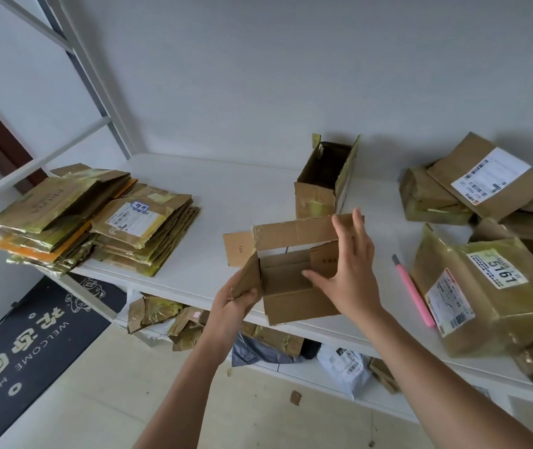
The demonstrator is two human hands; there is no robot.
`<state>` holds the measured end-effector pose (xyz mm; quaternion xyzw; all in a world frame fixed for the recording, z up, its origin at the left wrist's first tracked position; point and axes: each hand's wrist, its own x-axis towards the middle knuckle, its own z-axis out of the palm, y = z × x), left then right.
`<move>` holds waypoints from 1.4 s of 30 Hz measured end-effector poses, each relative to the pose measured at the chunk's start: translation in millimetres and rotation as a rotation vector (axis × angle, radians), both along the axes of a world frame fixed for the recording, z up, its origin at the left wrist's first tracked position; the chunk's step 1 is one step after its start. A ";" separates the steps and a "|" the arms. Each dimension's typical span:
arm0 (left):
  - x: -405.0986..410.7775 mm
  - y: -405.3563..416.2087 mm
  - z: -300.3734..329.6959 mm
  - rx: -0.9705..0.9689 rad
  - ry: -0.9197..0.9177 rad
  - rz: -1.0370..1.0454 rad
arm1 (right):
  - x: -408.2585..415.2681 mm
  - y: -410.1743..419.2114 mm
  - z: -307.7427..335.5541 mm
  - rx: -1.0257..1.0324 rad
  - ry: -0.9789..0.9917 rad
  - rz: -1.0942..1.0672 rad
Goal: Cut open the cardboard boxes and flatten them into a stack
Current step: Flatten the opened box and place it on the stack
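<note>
A small open cardboard box (291, 296) sits at the front edge of the white table (226, 196), its flaps spread. My left hand (236, 299) pinches the box's left flap. My right hand (352, 270) is at the right flap with fingers spread, thumb reaching inside the box. A pink utility knife (415, 291) lies on the table to the right, untouched. Flattened boxes form two stacks (96, 218) at the table's left.
An open tall box (323, 183) stands behind the small one. Taped, labelled boxes (479, 286) pile up at the right. Cardboard scraps and mailer bags (346, 367) lie under the table. A dark doormat (32, 345) covers the floor at left.
</note>
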<state>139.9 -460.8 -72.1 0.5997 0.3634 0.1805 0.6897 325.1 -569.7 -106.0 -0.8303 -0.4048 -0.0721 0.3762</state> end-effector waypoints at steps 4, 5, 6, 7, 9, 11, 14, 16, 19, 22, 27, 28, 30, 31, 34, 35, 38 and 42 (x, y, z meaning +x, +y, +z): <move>1.3 -1.9 -2.7 -0.040 -0.015 0.025 | -1.9 5.6 -3.8 0.007 0.022 -0.055; 1.5 -2.5 -2.7 -0.043 -0.019 0.022 | -1.7 7.4 -5.4 0.018 0.034 -0.068; 1.9 -2.4 -3.2 -0.045 -0.021 0.020 | -1.1 8.8 -7.1 0.029 0.048 -0.081; 2.7 -1.8 -4.5 -0.045 -0.021 0.017 | -0.4 10.2 -8.5 0.038 0.058 -0.093; 4.0 -2.0 -5.1 -0.044 -0.010 0.007 | 1.0 11.9 -10.4 0.043 0.059 -0.109; 4.8 -0.8 -7.8 -0.046 0.016 0.014 | 2.3 12.4 -11.7 0.032 0.062 -0.100; 6.5 2.0 -8.9 -0.095 0.042 0.043 | 5.9 6.9 -13.1 -0.005 0.113 0.011; 7.6 7.3 -11.5 -0.134 0.054 0.062 | 9.3 -1.9 -10.3 -0.050 0.187 0.127; 5.9 16.9 -11.6 -0.139 0.055 -0.022 | 11.3 -16.0 6.3 -0.054 0.409 0.281; -3.3 30.7 -9.9 -0.238 -0.063 -0.116 | 13.5 -33.5 19.7 -0.012 0.624 0.340; -19.7 63.9 -15.8 -0.429 -0.045 0.001 | 11.8 -65.1 5.8 -0.134 0.656 0.433; -20.0 67.1 -16.0 -0.462 -0.006 0.001 | 7.6 -67.6 2.0 -0.199 0.654 0.464; -19.3 69.0 -18.8 -0.440 0.119 -0.047 | -1.2 -67.4 -7.0 -0.303 0.673 0.516; -19.1 69.4 -22.1 -0.381 0.184 -0.097 | -4.2 -64.8 -11.1 -0.331 0.682 0.527; -25.9 71.6 -38.4 -0.309 0.292 -0.101 | -6.6 -50.7 -10.6 -0.443 0.769 0.508; -29.7 72.2 -46.8 -0.324 0.312 -0.069 | -6.8 -44.5 -11.0 -0.473 0.790 0.501; -38.8 67.6 -71.8 -0.356 0.379 0.034 | -11.7 -22.9 -18.3 -0.492 0.625 0.458; -36.9 53.3 -88.7 -0.320 0.405 0.151 | -16.3 5.1 -42.5 -0.663 0.282 0.348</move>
